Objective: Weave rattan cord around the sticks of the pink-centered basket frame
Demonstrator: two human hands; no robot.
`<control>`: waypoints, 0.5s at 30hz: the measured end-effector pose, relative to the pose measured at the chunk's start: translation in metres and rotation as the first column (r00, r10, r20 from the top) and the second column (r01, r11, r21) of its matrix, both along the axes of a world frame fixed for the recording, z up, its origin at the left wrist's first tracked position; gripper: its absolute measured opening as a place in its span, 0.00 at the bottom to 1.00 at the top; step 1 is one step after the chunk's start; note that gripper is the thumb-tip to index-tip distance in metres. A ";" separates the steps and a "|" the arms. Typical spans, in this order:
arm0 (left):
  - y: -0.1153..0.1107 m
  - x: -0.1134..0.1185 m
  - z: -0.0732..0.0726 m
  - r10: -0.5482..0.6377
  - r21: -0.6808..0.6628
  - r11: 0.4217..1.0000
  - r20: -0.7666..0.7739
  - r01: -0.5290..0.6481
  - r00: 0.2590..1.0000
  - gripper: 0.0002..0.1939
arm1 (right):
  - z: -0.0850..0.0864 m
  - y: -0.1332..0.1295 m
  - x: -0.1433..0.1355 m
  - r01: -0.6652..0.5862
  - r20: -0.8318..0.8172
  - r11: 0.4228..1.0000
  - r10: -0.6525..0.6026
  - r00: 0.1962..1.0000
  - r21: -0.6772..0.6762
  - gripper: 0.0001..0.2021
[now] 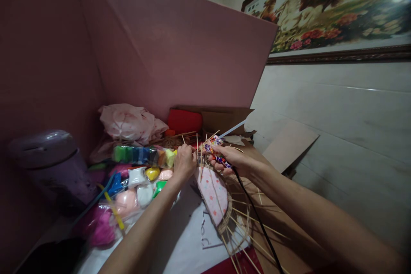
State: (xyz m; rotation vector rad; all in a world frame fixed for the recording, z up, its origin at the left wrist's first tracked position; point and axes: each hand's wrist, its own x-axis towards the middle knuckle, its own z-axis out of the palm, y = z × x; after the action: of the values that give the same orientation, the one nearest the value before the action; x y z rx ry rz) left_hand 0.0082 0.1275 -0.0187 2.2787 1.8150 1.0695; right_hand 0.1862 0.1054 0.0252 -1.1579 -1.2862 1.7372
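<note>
My right hand is wrapped round a patterned hot glue gun, with a pale glue stick jutting from its back and a black cord hanging below. The gun's nose points left, close to my left hand. Those left fingers are closed at the far edge of a half-round piece, covered in pink floral cloth and rimmed with twine. Thin wooden sticks fan out from its curved rim, and several stand up between my hands. What the left fingertips pinch is hidden.
Left of my arms lie bags of coloured clay and a packed strip of clay. A purple bin stands far left. Behind are a pink plastic bag, a red piece and cardboard. White paper covers the surface below.
</note>
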 end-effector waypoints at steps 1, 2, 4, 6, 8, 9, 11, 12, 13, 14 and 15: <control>0.000 0.000 0.000 0.000 -0.001 1.000 0.001 0.000 1.000 0.07 | 0.000 0.000 0.000 -0.010 -0.017 1.000 0.010 1.000 -0.003 0.12; 0.000 0.000 0.000 0.001 -0.002 1.000 0.003 -0.001 1.000 0.08 | 0.001 0.000 0.000 -0.019 -0.032 1.000 0.018 0.999 -0.007 0.12; 0.000 0.000 0.000 0.000 -0.001 1.000 0.005 0.000 1.000 0.08 | 0.002 -0.001 0.000 -0.035 -0.052 0.999 0.033 0.998 -0.023 0.12; 0.000 0.000 0.000 -0.002 0.000 1.000 0.009 0.002 1.000 0.08 | 0.004 -0.003 -0.001 -0.050 -0.065 0.998 0.047 0.997 -0.047 0.12; 0.001 0.000 0.000 -0.003 0.000 1.000 0.012 0.003 1.000 0.08 | 0.007 -0.006 -0.003 -0.058 -0.071 0.996 0.054 0.996 -0.060 0.13; 0.001 0.000 0.000 -0.003 0.001 1.000 0.014 0.003 1.000 0.08 | 0.009 -0.007 -0.004 -0.058 -0.074 0.997 0.053 0.996 -0.059 0.13; 0.001 0.000 0.000 -0.003 0.002 1.000 0.018 0.003 1.000 0.08 | 0.012 -0.011 -0.007 -0.053 -0.085 0.997 0.048 0.995 -0.052 0.13; 0.001 0.000 0.000 -0.003 0.003 1.000 0.020 0.003 1.000 0.08 | 0.014 -0.013 -0.008 -0.049 -0.094 0.998 0.045 0.995 -0.048 0.13; 0.001 0.000 0.000 -0.004 0.003 1.000 0.022 0.004 1.000 0.07 | 0.015 -0.015 -0.009 -0.045 -0.105 0.998 0.040 0.994 -0.044 0.13; 0.001 0.000 -0.001 -0.004 0.004 1.000 0.023 0.004 1.000 0.07 | 0.017 -0.016 -0.010 -0.040 -0.117 0.998 0.036 0.992 -0.038 0.13; 0.001 0.000 -0.001 -0.005 0.004 1.000 0.024 0.004 1.000 0.07 | 0.018 -0.017 -0.011 -0.034 -0.130 0.999 0.030 0.991 -0.031 0.13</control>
State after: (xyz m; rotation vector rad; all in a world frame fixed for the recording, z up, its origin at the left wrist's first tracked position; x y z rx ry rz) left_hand 0.0077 0.1283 -0.0193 2.2616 1.7998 1.0958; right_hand 0.1753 0.0884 0.0436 -1.0303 -1.2076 1.8321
